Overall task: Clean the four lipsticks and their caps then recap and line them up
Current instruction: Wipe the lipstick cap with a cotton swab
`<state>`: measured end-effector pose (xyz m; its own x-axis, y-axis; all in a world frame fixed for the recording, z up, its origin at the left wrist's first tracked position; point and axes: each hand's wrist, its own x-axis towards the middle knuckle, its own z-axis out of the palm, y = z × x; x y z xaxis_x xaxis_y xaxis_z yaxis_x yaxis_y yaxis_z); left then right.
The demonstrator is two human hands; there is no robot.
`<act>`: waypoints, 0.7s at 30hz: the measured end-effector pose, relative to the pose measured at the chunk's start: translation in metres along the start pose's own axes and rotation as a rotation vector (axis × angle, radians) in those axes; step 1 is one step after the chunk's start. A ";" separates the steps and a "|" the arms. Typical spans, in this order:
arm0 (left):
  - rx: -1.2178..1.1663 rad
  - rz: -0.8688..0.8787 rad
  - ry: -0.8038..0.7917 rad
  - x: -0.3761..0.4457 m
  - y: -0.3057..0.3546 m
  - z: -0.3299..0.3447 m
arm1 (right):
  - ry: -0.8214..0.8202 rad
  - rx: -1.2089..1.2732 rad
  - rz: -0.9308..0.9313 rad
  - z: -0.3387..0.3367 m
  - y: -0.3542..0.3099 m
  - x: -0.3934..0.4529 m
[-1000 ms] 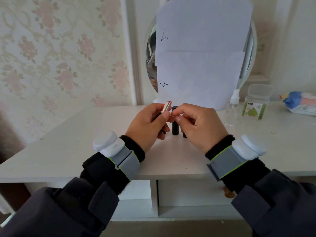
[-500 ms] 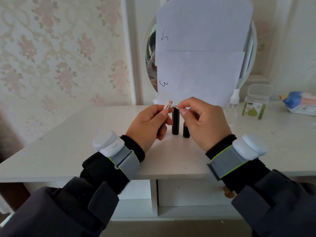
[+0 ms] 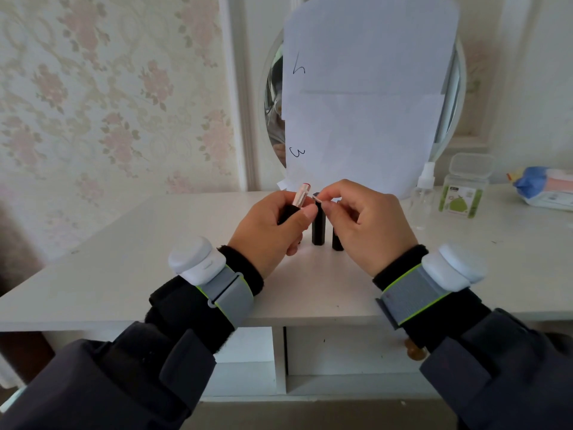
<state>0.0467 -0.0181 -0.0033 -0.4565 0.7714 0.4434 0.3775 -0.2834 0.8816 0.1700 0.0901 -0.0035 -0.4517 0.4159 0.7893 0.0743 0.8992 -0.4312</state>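
Note:
My left hand (image 3: 273,231) grips an uncapped lipstick (image 3: 300,196), its rose-gold tube tilted up with a red tip showing. Just right of that tip, my right hand (image 3: 366,225) pinches a small thin white thing (image 3: 317,198) between thumb and forefinger; it looks like a swab or a bit of wipe. Two black capped lipsticks stand upright on the white table (image 3: 155,259) behind my hands: a taller one (image 3: 318,226) and a shorter one (image 3: 337,240), partly hidden by my right hand.
A round mirror covered by white paper (image 3: 366,97) stands at the back. To the right are a clear spray bottle (image 3: 422,193), a clear box with a green label (image 3: 463,187) and a pack of wipes (image 3: 545,187). Drawers sit under the table's front edge.
My right hand has lifted off the lipstick and moved slightly right and up, uncovering the two standing lipsticks. The left hand has kept the lipstick almost still.

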 end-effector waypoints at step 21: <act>0.075 0.031 0.028 -0.001 0.004 0.000 | 0.000 -0.007 0.008 -0.001 0.000 0.000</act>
<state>0.0491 -0.0204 0.0000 -0.4660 0.7462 0.4754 0.4506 -0.2623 0.8534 0.1704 0.0900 -0.0030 -0.4510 0.4234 0.7857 0.0840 0.8965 -0.4349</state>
